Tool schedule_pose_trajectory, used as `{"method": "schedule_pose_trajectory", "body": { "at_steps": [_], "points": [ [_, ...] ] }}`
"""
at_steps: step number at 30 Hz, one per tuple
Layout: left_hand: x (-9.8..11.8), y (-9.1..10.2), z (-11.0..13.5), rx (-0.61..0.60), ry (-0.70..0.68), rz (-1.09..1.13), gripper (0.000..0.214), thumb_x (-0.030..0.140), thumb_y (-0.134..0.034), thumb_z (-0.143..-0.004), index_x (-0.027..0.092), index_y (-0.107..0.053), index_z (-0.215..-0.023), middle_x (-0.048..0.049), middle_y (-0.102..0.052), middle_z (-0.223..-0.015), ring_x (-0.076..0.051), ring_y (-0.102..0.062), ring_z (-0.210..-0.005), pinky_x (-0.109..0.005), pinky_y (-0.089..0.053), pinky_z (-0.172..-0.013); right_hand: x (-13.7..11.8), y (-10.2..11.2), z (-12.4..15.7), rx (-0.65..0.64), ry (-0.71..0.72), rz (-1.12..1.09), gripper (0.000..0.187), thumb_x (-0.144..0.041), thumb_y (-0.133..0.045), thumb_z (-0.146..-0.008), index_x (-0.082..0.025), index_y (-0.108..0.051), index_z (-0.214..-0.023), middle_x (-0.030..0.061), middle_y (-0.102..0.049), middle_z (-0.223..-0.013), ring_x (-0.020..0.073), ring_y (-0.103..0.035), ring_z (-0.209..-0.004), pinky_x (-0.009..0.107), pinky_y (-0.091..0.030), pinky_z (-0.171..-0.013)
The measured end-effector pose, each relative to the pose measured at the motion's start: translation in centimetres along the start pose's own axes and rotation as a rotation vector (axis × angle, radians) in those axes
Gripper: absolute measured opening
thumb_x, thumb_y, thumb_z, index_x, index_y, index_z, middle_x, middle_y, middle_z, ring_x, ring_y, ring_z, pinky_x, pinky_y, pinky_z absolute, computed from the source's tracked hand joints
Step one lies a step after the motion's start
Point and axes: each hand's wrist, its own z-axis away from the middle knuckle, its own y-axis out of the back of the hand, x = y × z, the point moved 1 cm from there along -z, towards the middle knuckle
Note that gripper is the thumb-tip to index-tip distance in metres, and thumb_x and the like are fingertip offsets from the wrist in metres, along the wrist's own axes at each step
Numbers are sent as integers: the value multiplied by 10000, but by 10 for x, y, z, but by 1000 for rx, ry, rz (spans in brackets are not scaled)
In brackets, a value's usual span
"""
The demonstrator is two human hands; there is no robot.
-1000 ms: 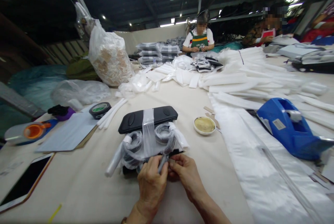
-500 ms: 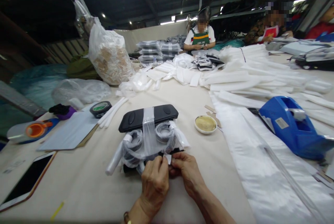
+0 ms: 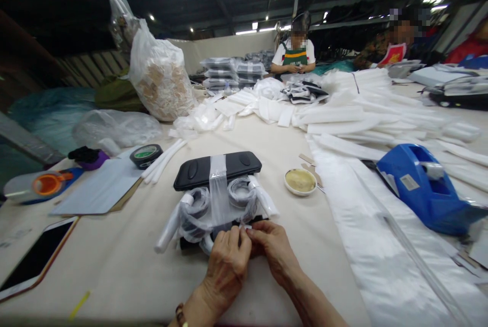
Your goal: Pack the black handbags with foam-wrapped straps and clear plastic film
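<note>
A black padded part [image 3: 217, 169] lies in front of me, bundled with plastic-wrapped coiled straps [image 3: 213, 207] and bound by a strip of clear tape [image 3: 218, 187] running over its middle. My left hand [image 3: 226, 263] and my right hand [image 3: 272, 250] meet at the near edge of the bundle. Both pinch a small white bit at the near end of the tape, fingertips pressed together against the wrapped straps. What lies under the fingers is hidden.
A blue tape dispenser [image 3: 423, 184] stands right, on long white plastic bags [image 3: 366, 215]. A small dish [image 3: 300, 181] sits beside the bundle. Left lie a phone [image 3: 36, 258], a clipboard [image 3: 101, 189], a tape roll [image 3: 145, 155]. Other people [image 3: 294, 55] work at the far end.
A slim grey tool-like piece seen between my fingers a second ago is gone from view. A small white tab showed, and my fingertips have closed together on it at the bundle's edge.
</note>
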Motion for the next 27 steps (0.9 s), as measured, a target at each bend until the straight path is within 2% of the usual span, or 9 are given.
{"method": "schedule_pose_trajectory", "body": {
  "at_steps": [2, 4, 6, 8, 11, 16, 23, 27],
  "points": [
    [-2, 2, 1, -34, 64, 89, 253, 77, -313, -873, 99, -562, -913, -78, -548, -731, -186, -499, -585, -291, -399, -541, 1, 0, -2, 11, -1, 8, 252, -276, -736, -451, -121, -568, -558, -19, -541, -445, 82, -466, -393, 207, -348, -407],
    [-5, 3, 2, -67, 189, 243, 223, 121, -338, -876, 135, -552, -936, -60, -569, -759, -175, -543, -622, -275, -431, -567, 2, 0, -3, 18, -5, 15, 273, -288, -746, -435, -121, -572, -562, -21, -544, -444, 82, -470, -381, 211, -363, -404],
    [-8, 2, 2, -87, 319, 367, 179, 159, -372, -869, 158, -548, -902, -46, -591, -758, -168, -578, -646, -261, -449, -582, 2, 0, -4, 22, -10, 26, 269, -287, -741, -427, -122, -572, -556, -18, -549, -440, 82, -475, -371, 210, -372, -398],
    [-9, 0, 2, -96, 392, 390, 152, 173, -395, -857, 170, -545, -834, -30, -593, -715, -161, -587, -619, -250, -448, -561, 2, 1, -4, 18, -14, 41, 254, -280, -730, -430, -121, -574, -550, -5, -563, -438, 84, -486, -372, 205, -381, -398],
    [-8, -3, 3, -107, 423, 382, 163, 166, -404, -842, 183, -547, -765, -12, -576, -674, -150, -581, -589, -234, -430, -534, 1, 1, -4, 8, -16, 61, 236, -273, -716, -437, -118, -583, -554, 12, -584, -446, 88, -507, -384, 201, -399, -407],
    [-5, -4, 4, -100, 420, 362, 174, 177, -396, -846, 177, -566, -808, -22, -570, -698, -153, -572, -607, -241, -417, -562, 2, 1, -5, 32, -2, 96, 233, -281, -711, -446, -130, -575, -561, -3, -568, -424, 88, -490, -369, 198, -385, -381],
    [0, -8, 1, -84, 486, 246, 207, 130, -424, -837, 183, -496, -651, -16, -530, -629, -162, -538, -544, -256, -339, -506, 2, -2, -6, 68, -5, 192, 220, -302, -659, -459, -147, -553, -573, -4, -558, -392, 90, -462, -325, 197, -352, -343],
    [6, -10, 2, -50, 438, 170, 213, 93, -408, -839, 177, -511, -672, -27, -524, -636, -177, -502, -548, -274, -317, -522, 1, -4, -6, 93, 18, 276, 165, -291, -616, -485, -173, -522, -552, -20, -536, -380, 97, -450, -326, 206, -331, -338]
  ]
}}
